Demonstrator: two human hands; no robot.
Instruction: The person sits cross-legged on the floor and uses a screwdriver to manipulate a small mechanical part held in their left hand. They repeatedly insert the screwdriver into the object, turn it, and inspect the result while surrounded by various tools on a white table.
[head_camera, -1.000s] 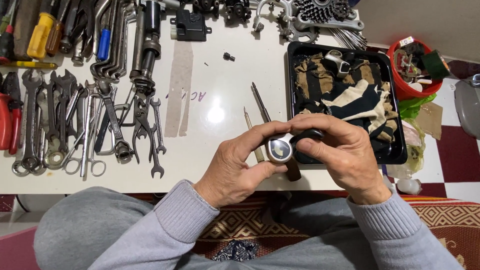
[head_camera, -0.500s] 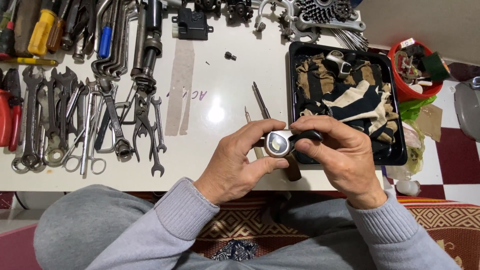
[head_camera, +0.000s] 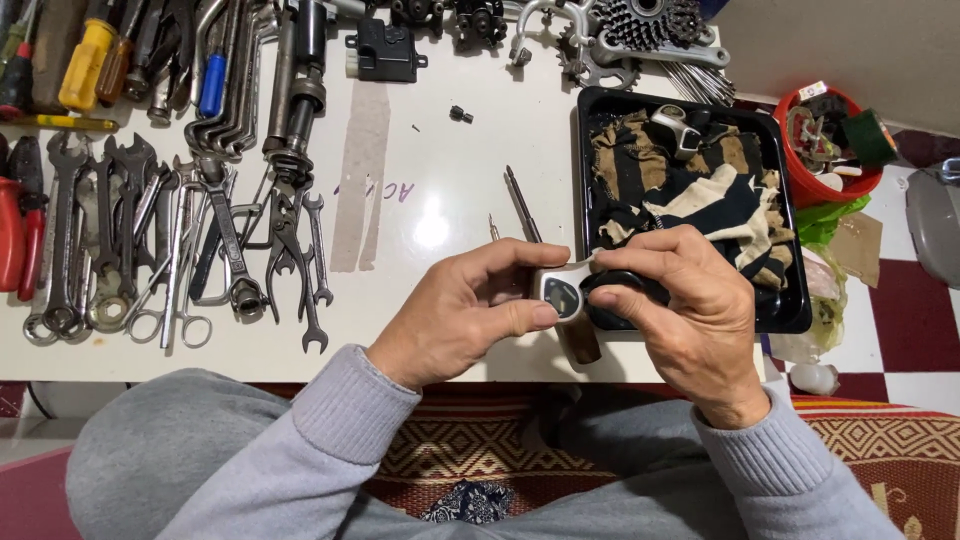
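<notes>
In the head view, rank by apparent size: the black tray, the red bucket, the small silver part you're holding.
1. Black rectangular plastic tray, largest.
2. Red round bucket, partly cut off by nothing but farther away.
3. Small silver part with dark window, held by left hand and right hand, smallest despite nearness.

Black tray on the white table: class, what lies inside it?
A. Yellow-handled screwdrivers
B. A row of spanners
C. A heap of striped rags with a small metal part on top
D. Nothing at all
C: the black tray holds crumpled tan, black and cream striped rags with a small metal part on top; the spanners lie on the table at the left.
</notes>
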